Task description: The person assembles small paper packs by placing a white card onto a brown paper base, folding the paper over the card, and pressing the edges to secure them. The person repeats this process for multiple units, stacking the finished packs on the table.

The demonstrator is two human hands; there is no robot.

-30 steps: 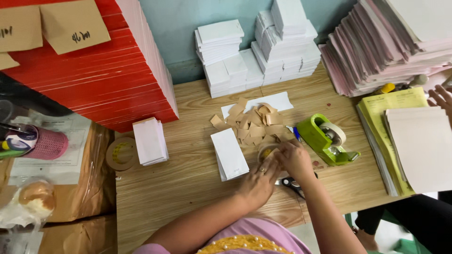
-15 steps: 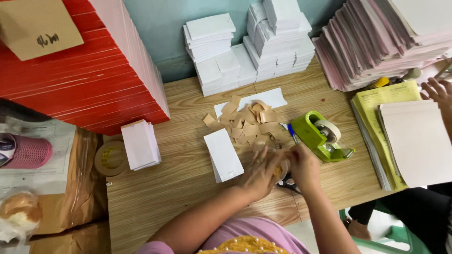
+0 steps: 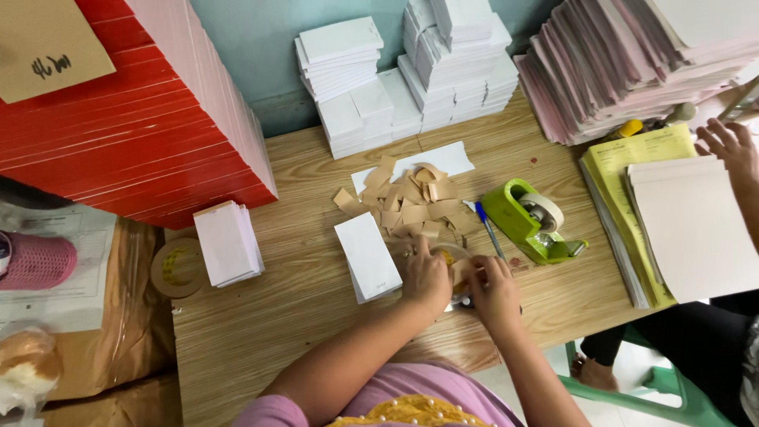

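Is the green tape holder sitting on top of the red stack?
No, the green tape holder stands on the wooden table, far right of the red stack.

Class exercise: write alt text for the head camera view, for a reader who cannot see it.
Both hands, left hand and right hand, meet over a roll of tape on a wooden table, beside a small white pad, brown paper scraps and a green tape dispenser.

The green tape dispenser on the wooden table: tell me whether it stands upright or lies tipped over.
Upright. The green tape dispenser sits on its base on the wooden table, its pale roll of tape on edge on top.
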